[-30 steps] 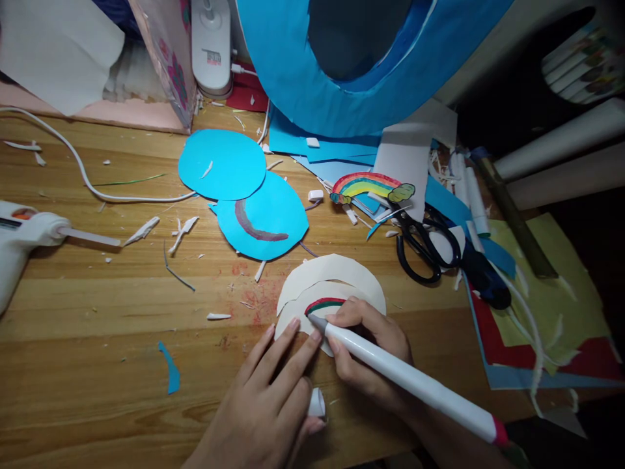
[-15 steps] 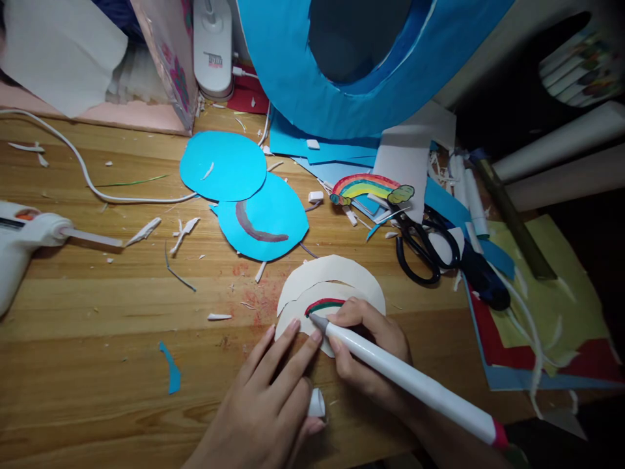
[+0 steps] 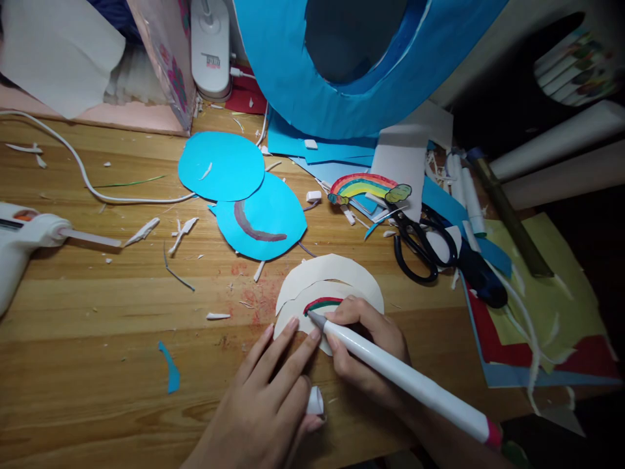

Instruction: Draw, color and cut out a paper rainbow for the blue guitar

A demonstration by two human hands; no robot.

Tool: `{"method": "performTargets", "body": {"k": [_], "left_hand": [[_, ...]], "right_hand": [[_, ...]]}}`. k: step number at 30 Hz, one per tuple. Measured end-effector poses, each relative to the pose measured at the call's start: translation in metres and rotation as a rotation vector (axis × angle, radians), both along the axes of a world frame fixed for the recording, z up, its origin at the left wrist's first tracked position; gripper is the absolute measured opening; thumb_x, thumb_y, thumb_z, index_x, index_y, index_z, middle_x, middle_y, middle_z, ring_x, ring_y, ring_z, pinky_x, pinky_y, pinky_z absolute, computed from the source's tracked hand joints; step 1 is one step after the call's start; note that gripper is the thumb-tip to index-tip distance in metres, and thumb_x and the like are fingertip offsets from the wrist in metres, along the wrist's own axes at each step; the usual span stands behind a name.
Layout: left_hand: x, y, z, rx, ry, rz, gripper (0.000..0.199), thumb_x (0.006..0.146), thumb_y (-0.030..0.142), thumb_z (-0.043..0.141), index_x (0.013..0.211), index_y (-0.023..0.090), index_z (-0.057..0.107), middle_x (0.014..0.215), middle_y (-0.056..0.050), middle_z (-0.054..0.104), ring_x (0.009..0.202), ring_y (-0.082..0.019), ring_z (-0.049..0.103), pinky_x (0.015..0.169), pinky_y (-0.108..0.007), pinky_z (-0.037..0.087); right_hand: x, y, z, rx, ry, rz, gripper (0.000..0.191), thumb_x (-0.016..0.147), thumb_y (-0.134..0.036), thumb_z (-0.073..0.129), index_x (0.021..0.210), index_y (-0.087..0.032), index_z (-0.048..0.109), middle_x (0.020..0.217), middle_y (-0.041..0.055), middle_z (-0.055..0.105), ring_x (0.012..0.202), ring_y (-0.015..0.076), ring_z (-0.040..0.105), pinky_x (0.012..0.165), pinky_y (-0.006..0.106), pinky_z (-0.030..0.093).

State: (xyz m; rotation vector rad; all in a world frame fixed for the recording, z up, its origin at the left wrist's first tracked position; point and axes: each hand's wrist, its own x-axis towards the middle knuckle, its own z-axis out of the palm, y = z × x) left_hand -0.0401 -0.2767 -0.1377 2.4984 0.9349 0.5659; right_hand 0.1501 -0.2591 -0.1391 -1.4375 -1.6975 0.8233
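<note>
My right hand (image 3: 368, 342) grips a white marker (image 3: 405, 378) whose grey tip rests on a cream paper cutout (image 3: 332, 268). Red and green curved lines are drawn on that cutout beside the tip. The fingers of my left hand (image 3: 273, 397) are stretched over the cutout's lower left part, pressing it to the table. Between that hand's thumb and index finger sits a white marker cap (image 3: 316, 400). Beyond the cutout lie two overlapping blue paper ovals (image 3: 266, 212), the nearer one with a dark curved stroke.
Black-handled scissors (image 3: 420, 251) and a coloured paper rainbow (image 3: 368, 185) lie to the right. Coloured sheets (image 3: 561, 312) are stacked at the right edge. A glue gun (image 3: 29, 234) rests at far left. Behind stands a large blue ring (image 3: 336, 107). Paper scraps (image 3: 169, 368) litter the wooden table.
The whole view has shifted very slightly. Both hands, the marker and the cutout keep almost the same positions relative to each other.
</note>
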Motion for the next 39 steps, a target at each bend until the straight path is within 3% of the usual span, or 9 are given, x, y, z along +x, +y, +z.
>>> {"method": "performTargets", "body": {"k": [7, 13, 22, 30, 32, 35, 37, 39], "left_hand": [[0.000, 0.000, 0.002, 0.003, 0.024, -0.014, 0.017, 0.091, 0.021, 0.047, 0.084, 0.015, 0.061, 0.135, -0.008, 0.055, 0.129, -0.028, 0.046, 0.103, -0.043, 0.045], [0.000, -0.001, 0.001, -0.012, -0.020, 0.015, 0.018, 0.092, 0.019, 0.045, 0.083, 0.015, 0.061, 0.135, -0.008, 0.055, 0.132, -0.024, 0.042, 0.111, -0.039, 0.035], [-0.003, 0.000, 0.003, -0.016, 0.054, -0.020, 0.021, 0.093, 0.021, 0.044, 0.096, 0.015, 0.064, 0.137, -0.007, 0.052, 0.129, -0.029, 0.045, 0.100, -0.044, 0.048], [-0.001, 0.000, 0.002, -0.014, 0.050, -0.025, 0.019, 0.092, 0.019, 0.045, 0.091, 0.015, 0.063, 0.136, -0.007, 0.053, 0.130, -0.027, 0.044, 0.102, -0.043, 0.045], [0.000, -0.001, -0.001, -0.015, 0.047, -0.020, 0.018, 0.092, 0.020, 0.045, 0.089, 0.016, 0.062, 0.137, -0.006, 0.053, 0.131, -0.026, 0.042, 0.105, -0.042, 0.043], [-0.002, -0.002, -0.005, 0.055, -0.044, 0.056, 0.026, 0.095, 0.023, 0.038, 0.080, 0.016, 0.059, 0.135, -0.006, 0.055, 0.133, -0.022, 0.040, 0.114, -0.038, 0.029], [-0.001, -0.003, -0.005, 0.087, -0.059, 0.063, 0.028, 0.096, 0.025, 0.039, 0.078, 0.017, 0.058, 0.132, -0.006, 0.058, 0.132, -0.019, 0.041, 0.117, -0.034, 0.020], [0.005, -0.004, -0.002, 0.104, -0.044, 0.019, 0.027, 0.096, 0.029, 0.040, 0.079, 0.017, 0.057, 0.130, -0.008, 0.059, 0.132, -0.018, 0.042, 0.117, -0.031, 0.019]], "right_hand": [[0.000, -0.001, 0.001, -0.015, 0.027, -0.039, 0.016, 0.072, -0.013, 0.058, 0.083, -0.023, 0.052, 0.069, -0.0017, 0.055, 0.062, 0.0145, 0.054, 0.058, 0.026, 0.045], [-0.001, 0.000, 0.003, -0.016, 0.031, -0.059, 0.013, 0.072, -0.013, 0.057, 0.080, -0.022, 0.053, 0.066, -0.0019, 0.054, 0.059, 0.0146, 0.054, 0.054, 0.026, 0.045], [0.004, -0.003, -0.005, -0.037, 0.011, 0.017, 0.020, 0.070, -0.010, 0.060, 0.082, -0.024, 0.052, 0.071, -0.0020, 0.057, 0.062, 0.0149, 0.055, 0.060, 0.027, 0.046], [-0.001, 0.000, 0.001, -0.019, 0.032, 0.046, 0.017, 0.068, -0.009, 0.058, 0.076, -0.023, 0.051, 0.064, -0.0020, 0.054, 0.060, 0.0152, 0.054, 0.054, 0.027, 0.044], [0.001, 0.000, 0.004, 0.002, 0.126, 0.003, 0.017, 0.071, -0.009, 0.057, 0.078, -0.023, 0.051, 0.065, -0.0023, 0.052, 0.058, 0.0142, 0.051, 0.053, 0.026, 0.042], [0.017, 0.005, 0.009, 0.052, 0.288, -0.063, 0.011, 0.078, -0.013, 0.055, 0.083, -0.023, 0.053, 0.068, -0.0018, 0.050, 0.059, 0.0135, 0.048, 0.052, 0.025, 0.041], [0.035, 0.012, 0.013, 0.035, 0.309, -0.034, 0.005, 0.082, -0.018, 0.055, 0.085, -0.022, 0.055, 0.071, -0.0001, 0.051, 0.062, 0.0145, 0.049, 0.054, 0.026, 0.041], [0.053, 0.022, 0.014, -0.027, 0.274, 0.042, 0.005, 0.084, -0.022, 0.055, 0.088, -0.022, 0.058, 0.075, 0.0018, 0.055, 0.065, 0.0158, 0.051, 0.056, 0.027, 0.041]]}}
